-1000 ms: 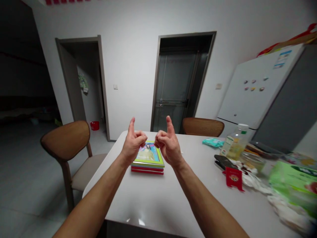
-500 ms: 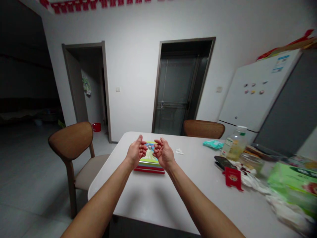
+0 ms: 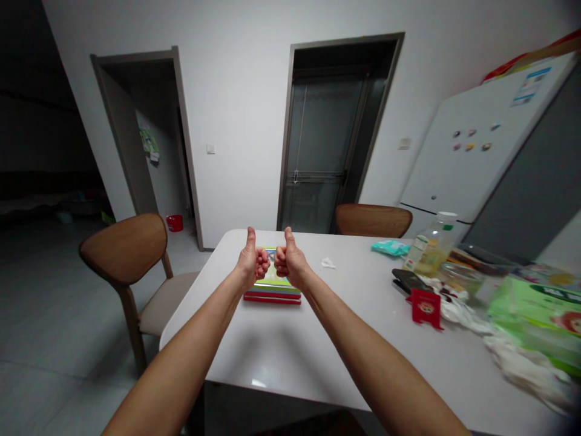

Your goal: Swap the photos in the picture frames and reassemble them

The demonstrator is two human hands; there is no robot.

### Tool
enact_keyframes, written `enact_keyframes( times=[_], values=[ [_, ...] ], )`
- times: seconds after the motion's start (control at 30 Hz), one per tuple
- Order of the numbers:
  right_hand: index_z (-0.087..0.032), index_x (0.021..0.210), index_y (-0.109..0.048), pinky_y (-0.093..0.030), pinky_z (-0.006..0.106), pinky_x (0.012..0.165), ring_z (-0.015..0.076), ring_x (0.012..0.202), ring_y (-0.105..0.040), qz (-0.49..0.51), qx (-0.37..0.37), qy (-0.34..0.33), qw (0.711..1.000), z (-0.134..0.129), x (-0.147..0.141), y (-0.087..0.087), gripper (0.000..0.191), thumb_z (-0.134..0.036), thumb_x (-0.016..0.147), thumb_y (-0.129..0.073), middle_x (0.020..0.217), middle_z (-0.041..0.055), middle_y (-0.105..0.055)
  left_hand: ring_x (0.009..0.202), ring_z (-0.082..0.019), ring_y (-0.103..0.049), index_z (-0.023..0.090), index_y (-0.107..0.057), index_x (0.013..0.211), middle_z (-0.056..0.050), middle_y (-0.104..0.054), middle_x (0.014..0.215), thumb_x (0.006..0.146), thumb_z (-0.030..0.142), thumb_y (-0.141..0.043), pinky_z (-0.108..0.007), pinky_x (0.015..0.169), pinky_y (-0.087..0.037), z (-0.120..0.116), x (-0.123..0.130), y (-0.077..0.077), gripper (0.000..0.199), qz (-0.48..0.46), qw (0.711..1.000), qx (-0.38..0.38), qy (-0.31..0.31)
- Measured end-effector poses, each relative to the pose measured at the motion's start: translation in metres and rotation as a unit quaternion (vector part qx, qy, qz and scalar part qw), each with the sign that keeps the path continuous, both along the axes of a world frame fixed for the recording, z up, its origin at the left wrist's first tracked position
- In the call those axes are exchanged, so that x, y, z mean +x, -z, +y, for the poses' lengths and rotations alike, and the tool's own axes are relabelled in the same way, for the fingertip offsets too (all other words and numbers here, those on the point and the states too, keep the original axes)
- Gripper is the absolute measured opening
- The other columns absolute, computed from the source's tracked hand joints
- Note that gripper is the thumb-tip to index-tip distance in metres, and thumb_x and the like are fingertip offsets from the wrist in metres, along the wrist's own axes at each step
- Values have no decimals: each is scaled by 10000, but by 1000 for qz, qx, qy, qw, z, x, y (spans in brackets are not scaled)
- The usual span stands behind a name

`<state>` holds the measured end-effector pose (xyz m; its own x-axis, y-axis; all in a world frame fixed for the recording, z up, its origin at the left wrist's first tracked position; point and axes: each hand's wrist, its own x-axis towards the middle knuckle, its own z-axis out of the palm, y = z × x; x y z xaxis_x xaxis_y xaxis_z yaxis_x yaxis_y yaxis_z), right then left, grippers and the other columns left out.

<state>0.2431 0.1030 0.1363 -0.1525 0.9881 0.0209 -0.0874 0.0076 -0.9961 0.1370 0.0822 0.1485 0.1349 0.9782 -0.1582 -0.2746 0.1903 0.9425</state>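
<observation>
Both my arms reach forward over the white table (image 3: 345, 339). My left hand (image 3: 252, 261) is curled into a fist with its thumb pointing up. My right hand (image 3: 290, 259) mirrors it, fingers folded in and thumb raised. A small gap parts the two fists, and nothing shows in either one. Behind and below them lies a stack of books (image 3: 272, 290), with a bright picture cover on top and red edges underneath; the hands hide part of the cover. A crumpled white tissue (image 3: 327, 263) lies just right of the stack.
To the right are a plastic bottle (image 3: 431, 245), a dark phone (image 3: 411, 281), a red packet (image 3: 425, 307), a teal packet (image 3: 390, 247) and a green tissue pack (image 3: 535, 321). One wooden chair (image 3: 127, 248) stands left, another chair (image 3: 373, 220) behind the table.
The fingers of both hands have curled from loosely bent into fists, and the thumbs now point straight up. The view has tilted down slightly.
</observation>
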Motion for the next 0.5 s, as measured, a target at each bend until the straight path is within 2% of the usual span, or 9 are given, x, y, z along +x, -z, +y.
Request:
enact_keyframes(
  times=[0.07,0.13,0.2,0.23,0.3,0.37,0.43,0.5],
  values=[
    [-197,439,-329,-239,222,401,78,361,-311,-160,71,68,982,7,3,21,514,-656,671,-338,385,-46,-334,241,-30,-249,163,-384,421,29,-383,296,591,777,-265,-155,306,-122,2,-6,22,649,15,999,-27,-29],
    [-174,530,-490,-315,242,521,127,543,-462,-349,160,94,918,12,9,46,375,-538,603,-543,537,1,-502,245,-34,-291,149,-416,439,17,-421,313,617,724,-363,-148,299,-144,1,-13,50,604,30,997,-51,-51],
    [-182,746,-588,-330,273,640,186,760,-498,-492,221,77,839,14,16,68,305,-391,534,-652,786,43,-580,252,-46,-336,130,-454,468,8,-444,328,638,630,-483,-149,293,-191,-3,-17,79,529,40,994,-81,-69],
    [-191,822,-594,-323,288,681,201,830,-486,-538,242,68,805,13,18,76,310,-328,549,-650,866,56,-577,266,-57,-371,120,-474,493,-2,-468,349,650,584,-518,-154,295,-227,-5,-18,91,492,39,992,-90,-77],
    [-202,882,-593,-309,296,724,202,884,-467,-583,268,52,765,8,21,85,285,-238,600,-608,922,65,-564,322,-87,-455,103,-515,569,-29,-528,416,679,502,-551,-173,324,-318,-9,-16,109,415,24,991,-93,-96],
    [-201,868,-598,-308,285,731,186,868,-470,-586,287,33,757,-2,21,87,241,-200,628,-578,901,59,-565,428,-113,-541,97,-547,678,-56,-592,528,726,409,-544,-201,403,-412,-12,-11,117,316,-4,990,-73,-123],
    [-195,856,-597,-322,279,724,180,842,-476,-576,301,11,760,-14,21,85,240,-203,617,-590,878,53,-565,556,-117,-592,110,-553,794,-59,-632,665,763,294,-519,-216,516,-468,-14,-3,116,190,-36,986,-37,-160],
    [-185,840,-594,-343,288,725,185,827,-483,-544,304,-5,782,-27,22,83,249,-228,596,-615,855,51,-564,649,-112,-607,133,-545,871,-41,-643,771,761,198,-505,-218,603,-481,-19,5,112,134,-59,977,2,-203]
  ],
)
